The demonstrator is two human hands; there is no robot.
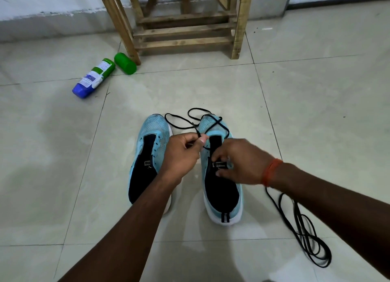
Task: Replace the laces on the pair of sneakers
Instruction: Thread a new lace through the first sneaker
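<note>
- while our left hand [181, 153] pinches the black lace [215, 122] just above the forefoot of the right sneaker [221, 197], the shoe lies on the floor [84, 176], toe pointing away from us.
- our right hand [242, 161], nearer the eyelets, has fingers [221, 157] clamped on the tongue.

The sneakers [153, 127] are knitted cloth with matt dark cloth tongues [145, 155] and smooth white soles [219, 221]. The lace [179, 124] lying over the sneakers is matt black cord. Under the sneakers, glossy floor tiles [306, 113]. Beyond the sneakers, a rough bare-wood stool [183, 30], a shiny plastic bottle [94, 78] and cap [125, 63].
</note>
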